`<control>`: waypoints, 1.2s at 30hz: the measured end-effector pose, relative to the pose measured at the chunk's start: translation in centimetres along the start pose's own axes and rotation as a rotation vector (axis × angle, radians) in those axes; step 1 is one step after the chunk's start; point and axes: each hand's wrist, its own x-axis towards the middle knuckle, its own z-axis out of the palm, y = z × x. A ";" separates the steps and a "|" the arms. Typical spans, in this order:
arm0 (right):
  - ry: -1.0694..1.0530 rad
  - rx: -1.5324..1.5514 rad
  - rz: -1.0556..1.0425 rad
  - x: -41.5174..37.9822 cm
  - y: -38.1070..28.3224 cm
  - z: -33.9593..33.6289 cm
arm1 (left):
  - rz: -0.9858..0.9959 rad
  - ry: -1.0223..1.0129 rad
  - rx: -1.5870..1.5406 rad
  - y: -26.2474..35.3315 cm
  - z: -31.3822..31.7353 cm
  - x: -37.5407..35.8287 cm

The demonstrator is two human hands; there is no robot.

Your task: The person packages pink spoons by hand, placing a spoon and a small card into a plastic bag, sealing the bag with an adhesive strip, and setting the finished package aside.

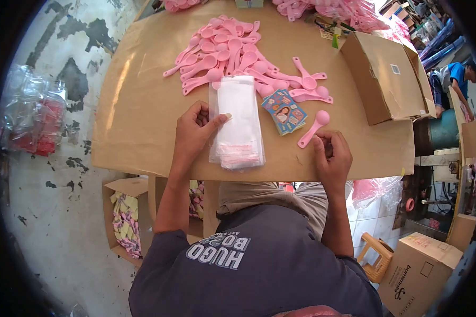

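My left hand (200,126) grips the left edge of a stack of clear plastic bags (239,113), thumb on top. The stack lies near the table's front edge. My right hand (333,153) is curled, with thumb and forefinger tips at the handle of a single pink measuring spoon (316,128). Between the bags and that spoon sits a small pile of blue printed cards (284,112). Behind them spreads a large heap of pink measuring spoons (227,50), several lying loose at its right side.
A cardboard box (383,76) stands on the brown table (137,105) at the right. Pink items in plastic bags (349,13) lie at the far edge. Below are an open carton (126,219), a stool (376,259) and a closed carton (420,274). Another person (455,79) is at far right.
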 end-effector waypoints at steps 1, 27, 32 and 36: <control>0.001 -0.028 -0.017 0.1 -0.1 0.1 | -0.014 -0.003 -0.015 -0.1 0.0 0.0; 0.051 0.082 0.075 0.4 0.7 0.6 | 0.280 0.169 -0.769 -2.0 0.5 -0.1; 0.050 0.122 0.087 0.3 0.8 0.6 | 0.228 0.017 -0.739 -0.8 0.1 -0.9; 0.079 0.235 0.112 0.4 1.0 0.4 | 0.216 -0.067 -0.638 0.8 -0.2 -1.6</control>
